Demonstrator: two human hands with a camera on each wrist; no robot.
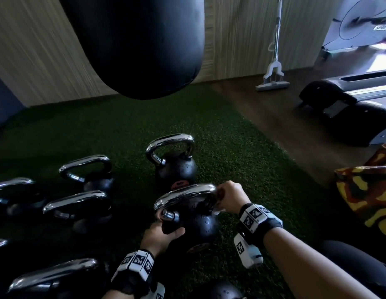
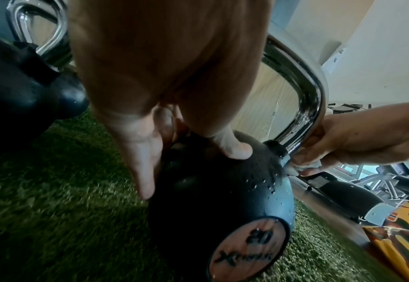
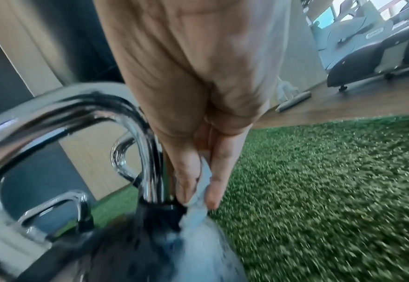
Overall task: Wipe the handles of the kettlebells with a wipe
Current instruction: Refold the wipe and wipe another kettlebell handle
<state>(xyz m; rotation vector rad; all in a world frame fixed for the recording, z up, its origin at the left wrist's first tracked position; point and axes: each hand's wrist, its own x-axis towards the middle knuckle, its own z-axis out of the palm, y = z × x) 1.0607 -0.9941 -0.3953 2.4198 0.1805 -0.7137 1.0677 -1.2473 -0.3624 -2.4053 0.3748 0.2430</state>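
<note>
From the head view, the person crouches over a black kettlebell [image 1: 192,225] standing on green turf [image 1: 241,147]. The left hand [image 1: 159,236] grips the ball just under the near root of the chrome handle [image 1: 185,196], thumb laid over the top, probably to keep the weight from rocking under the rubbing. The right hand [image 1: 229,196] is curled round the handle's far bend, with a pale wipe [image 1: 219,210] showing just below its fingers. Other kettlebells [image 1: 86,169] stand left of the left hand's knuckles and one stands beyond the right hand; they appear to be waiting their turn.

In the left wrist view, the left hand's fingertips [image 2: 237,150] press on the crown of the ball, which is speckled with droplets. Opposite them, the right hand pinches the wipe [image 2: 304,167] against the foot of the handle, where the chrome meets the black.

In the right wrist view, thumb and fingers [image 3: 219,171] clamp the folded wipe [image 3: 200,192] to the upright of the handle [image 3: 150,162], its loose end trailing below the fingertips onto the ball. This placement seems chosen so the cloth wraps the bar and reaches the joint.
</note>
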